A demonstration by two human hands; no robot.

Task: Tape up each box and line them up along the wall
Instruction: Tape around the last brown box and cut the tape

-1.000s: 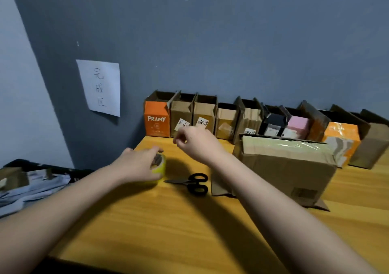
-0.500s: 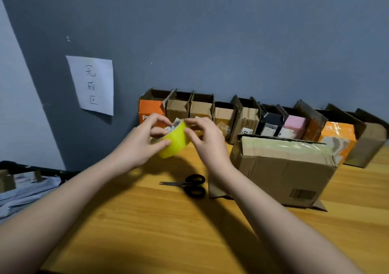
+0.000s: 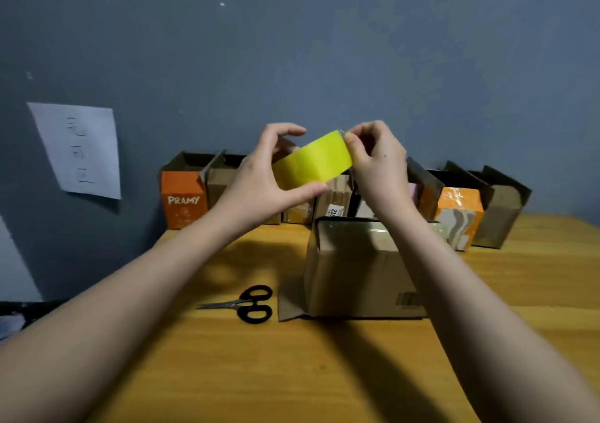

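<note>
The roll of yellow tape point(image 3: 311, 159) is held up in the air at twelve o'clock, above the cardboard box point(image 3: 354, 270) on the table point(image 3: 292, 374); the left hand point(image 3: 263, 179) grips it between thumb and fingers, and the right hand point(image 3: 373, 159) pinches at its upper edge, perhaps the tape's loose end. Along the wall point(image 3: 324, 49) stands a row of boxes, the orange box point(image 3: 183, 201) at ten o'clock reading "PRAMY". Scissors point(image 3: 246, 304) lie at seven o'clock beside the box, with bare wood nearer the table's front edge.

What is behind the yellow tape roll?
Behind the yellow tape roll, a row of open boxes lines the wall. The roll and both hands hide the middle boxes.
</note>
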